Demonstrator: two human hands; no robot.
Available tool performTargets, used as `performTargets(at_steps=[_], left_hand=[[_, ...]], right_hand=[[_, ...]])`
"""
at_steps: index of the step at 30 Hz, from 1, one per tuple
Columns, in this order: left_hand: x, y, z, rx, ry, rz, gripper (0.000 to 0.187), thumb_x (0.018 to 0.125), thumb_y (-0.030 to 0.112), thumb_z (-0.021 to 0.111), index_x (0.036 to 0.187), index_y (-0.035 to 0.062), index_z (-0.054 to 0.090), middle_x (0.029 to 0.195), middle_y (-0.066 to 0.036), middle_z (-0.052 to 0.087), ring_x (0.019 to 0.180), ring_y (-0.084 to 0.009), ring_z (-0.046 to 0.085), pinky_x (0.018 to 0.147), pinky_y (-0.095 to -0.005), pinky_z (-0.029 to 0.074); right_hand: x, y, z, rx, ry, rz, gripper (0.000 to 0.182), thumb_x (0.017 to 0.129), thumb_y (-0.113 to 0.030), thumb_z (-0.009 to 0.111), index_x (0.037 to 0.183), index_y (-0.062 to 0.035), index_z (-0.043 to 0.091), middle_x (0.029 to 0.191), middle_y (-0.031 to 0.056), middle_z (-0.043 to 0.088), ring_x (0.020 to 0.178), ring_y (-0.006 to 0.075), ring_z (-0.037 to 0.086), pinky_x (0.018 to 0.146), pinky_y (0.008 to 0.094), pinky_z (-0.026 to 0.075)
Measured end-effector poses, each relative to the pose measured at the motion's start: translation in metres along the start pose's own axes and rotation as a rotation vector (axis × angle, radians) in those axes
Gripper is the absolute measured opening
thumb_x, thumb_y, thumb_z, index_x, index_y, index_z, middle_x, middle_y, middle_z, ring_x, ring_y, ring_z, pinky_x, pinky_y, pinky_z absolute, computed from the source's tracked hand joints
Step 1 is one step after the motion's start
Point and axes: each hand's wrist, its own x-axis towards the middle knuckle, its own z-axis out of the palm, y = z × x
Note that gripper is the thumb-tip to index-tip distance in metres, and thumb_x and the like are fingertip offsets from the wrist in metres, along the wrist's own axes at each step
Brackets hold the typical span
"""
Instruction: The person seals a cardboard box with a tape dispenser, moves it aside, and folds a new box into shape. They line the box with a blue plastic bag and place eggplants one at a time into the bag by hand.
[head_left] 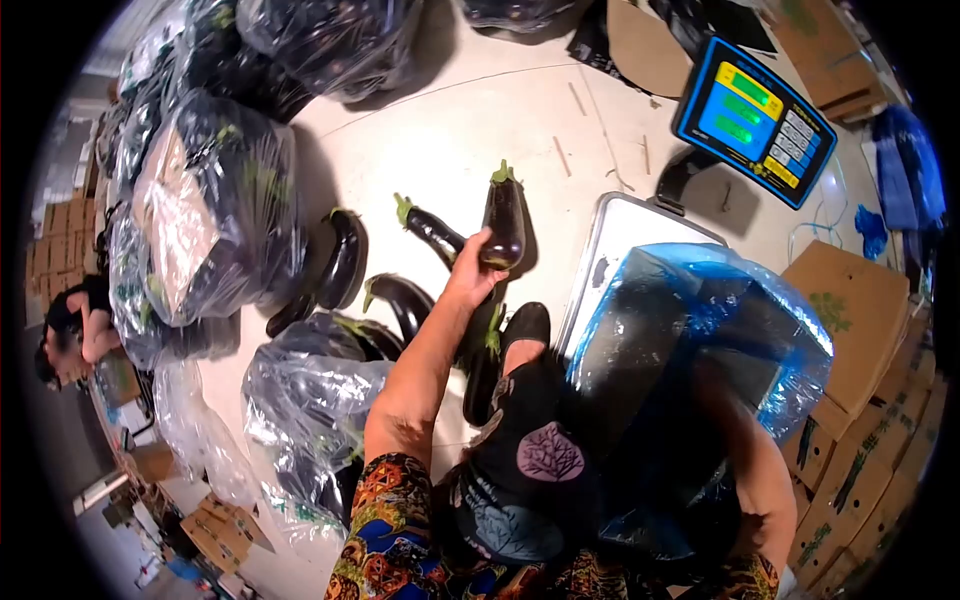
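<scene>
Left hand (477, 262): fingers closed around the lower, blunt end of the held eggplant (504, 215), its green cap pointing away from the person
Right hand (714, 385): down inside the blue plastic bag (690, 262), in shadow; cannot tell how the fingers stand
Open room: bare floor (440, 125) beyond the held eggplant, and a narrower strip between it and the metal rim of the platform scale (600, 240)
Bag edge: wide open, crinkled, spreading over most of the scale's platform
Near the left hand: a slim eggplant (436, 234) just beside it on the left; a curved eggplant (403, 302) nearer the person; another eggplant (481, 388) beside the shoe (527, 322)
Farther left: a dark eggplant (343, 262) near the large clear plastic bag (220, 210), which bulges with produce
In the way: a crumpled clear bag (305, 400) left of the left forearm; the shoe between the loose eggplants and the scale; the scale display (755, 122) on its post at the far side
Surface: pale floor with thin cracks and scattered brown sticks (562, 156)
Room: cardboard boxes (860, 480) on the right, stacked cartons (62, 245) at far left, where another person (80, 330) is visible
</scene>
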Motion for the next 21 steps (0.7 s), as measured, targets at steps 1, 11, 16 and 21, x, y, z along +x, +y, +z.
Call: performTargets(at_steps=[1, 11, 16, 21], left_hand=[[0.0, -0.007, 0.002, 0.146, 0.105, 0.032, 0.057, 0.09, 0.048, 0.056, 0.127, 0.005, 0.055, 0.108, -0.014, 0.068, 0.093, -0.0245, 0.067, 0.067, -0.0335, 0.053], [-0.15, -0.042, 0.053, 0.655, 0.098, 0.334, 0.033, 0.094, 0.026, 0.059, 0.112, -0.0018, 0.061, 0.089, -0.008, 0.067, 0.081, -0.0127, 0.06, 0.077, -0.0292, 0.05], [-0.334, -0.003, 0.018, 0.655, 0.114, 0.106, 0.019, 0.096, 0.012, 0.056, 0.109, 0.002, 0.065, 0.083, -0.003, 0.063, 0.069, -0.0081, 0.055, 0.062, -0.0233, 0.046], [-0.431, -0.014, -0.101, 0.726, 0.64, 0.156, 0.007, 0.089, 0.008, 0.058, 0.092, 0.0051, 0.064, 0.075, 0.002, 0.059, 0.064, -0.0074, 0.052, 0.059, -0.0221, 0.043]], right_hand=[[-0.003, -0.002, -0.004, -0.021, -0.007, -0.029, 0.033, 0.096, -0.017, 0.047, 0.124, -0.0024, 0.054, 0.115, 0.0204, 0.062, 0.103, 0.0348, 0.061, 0.09, 0.0445, 0.049], [-0.072, -0.116, -0.141, -0.367, -0.187, -0.192, 0.02, 0.087, -0.009, 0.056, 0.105, -0.0008, 0.061, 0.105, 0.0275, 0.06, 0.101, 0.0436, 0.054, 0.09, 0.0477, 0.046], [-0.105, -0.154, -0.159, -0.176, 0.03, -0.289, 0.017, 0.088, -0.009, 0.056, 0.101, 0.0023, 0.058, 0.101, 0.0275, 0.061, 0.099, 0.0446, 0.055, 0.087, 0.0479, 0.045], [-0.106, -0.161, -0.152, -0.086, 0.002, -0.439, 0.02, 0.087, -0.008, 0.059, 0.101, 0.0056, 0.056, 0.096, 0.029, 0.061, 0.093, 0.0475, 0.057, 0.081, 0.0479, 0.045]])
